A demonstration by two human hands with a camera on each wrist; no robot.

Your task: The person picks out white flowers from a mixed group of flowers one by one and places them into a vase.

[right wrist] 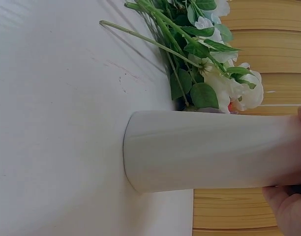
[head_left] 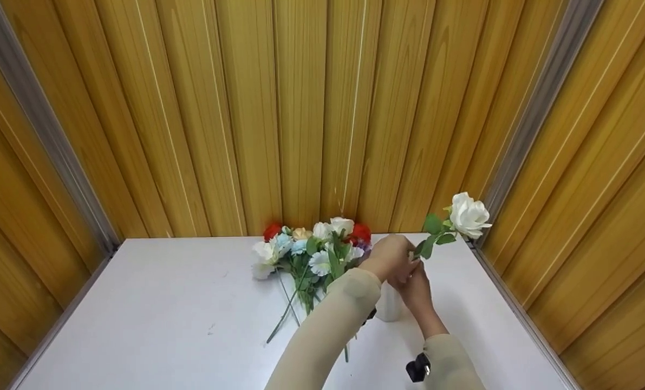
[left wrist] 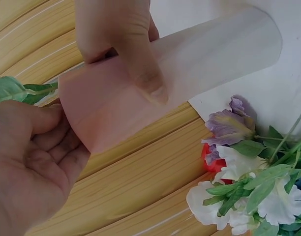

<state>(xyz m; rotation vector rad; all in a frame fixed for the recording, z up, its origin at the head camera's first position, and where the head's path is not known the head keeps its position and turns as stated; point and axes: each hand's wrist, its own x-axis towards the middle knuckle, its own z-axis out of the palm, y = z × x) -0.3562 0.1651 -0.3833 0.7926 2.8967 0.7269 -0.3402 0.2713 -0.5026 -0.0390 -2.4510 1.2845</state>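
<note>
- White rose [head_left: 467, 215] is the thing in hand: its stem runs on a slant from the hands at the centre right of the head view up to the bloom at the right edge, so its long axis points up and to the right, away from both hands.
- Nearest the camera in the head view, two beige sleeves reach in from the bottom edge; a small black device [head_left: 418, 368] sits at the right wrist.
- Right hand [head_left: 417, 290] is just below the left, its fingers wrapped round the top of the white vase [head_left: 390, 304]; the left wrist view shows a thumb pressed on the vase wall.
- White vase stands upright on the worktop [head_left: 165, 303], directly under the hands; the right wrist view shows its base flat on the white surface.
- Left hand [head_left: 392, 257] sits above the vase mouth and is curled round the lower stem of the white rose, so it is the nearer one to the flower; whether the stem tip is already inside the vase I cannot tell.
- Further back, a loose bunch of flowers [head_left: 311, 249] lies flat on the worktop to the left of the hands, stems toward the camera.
- Behind everything stands the wooden panel wall [head_left: 300, 108].
</note>
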